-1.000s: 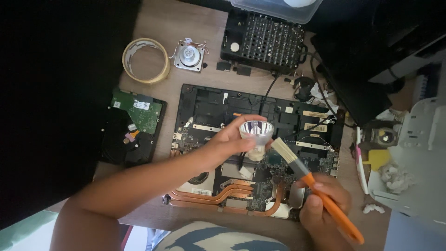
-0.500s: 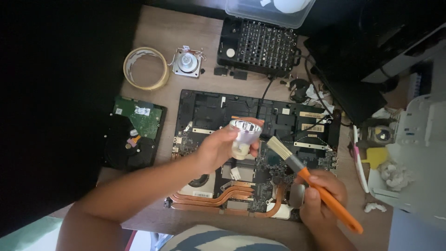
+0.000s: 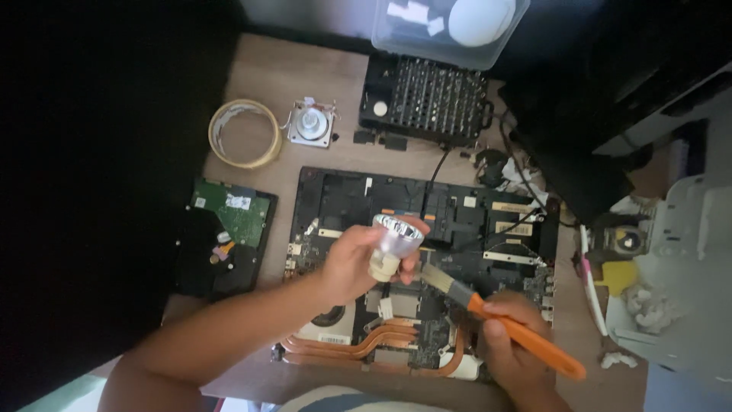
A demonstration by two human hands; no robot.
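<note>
My left hand (image 3: pixel 352 263) holds a small reflector lamp bulb (image 3: pixel 393 244) with a shiny silver cone and a cream base, above an opened laptop chassis (image 3: pixel 473 221). My right hand (image 3: pixel 512 349) grips the orange handle of a paintbrush (image 3: pixel 503 324). Its pale bristles point up-left and reach just below the bulb's base. Under both hands lie the laptop's circuit board, copper heat pipes (image 3: pixel 358 347) and a fan.
A hard drive with a green board (image 3: pixel 229 236) lies at the left. A roll of tape (image 3: pixel 244 133) and a small metal motor part (image 3: pixel 311 123) sit behind it. A black screwdriver bit case (image 3: pixel 427 99) and a clear plastic box (image 3: pixel 450 27) stand at the back. Clutter fills the right side.
The bulb has tilted in my left hand and the brush has moved closer under it. The camera view shifted slightly.
</note>
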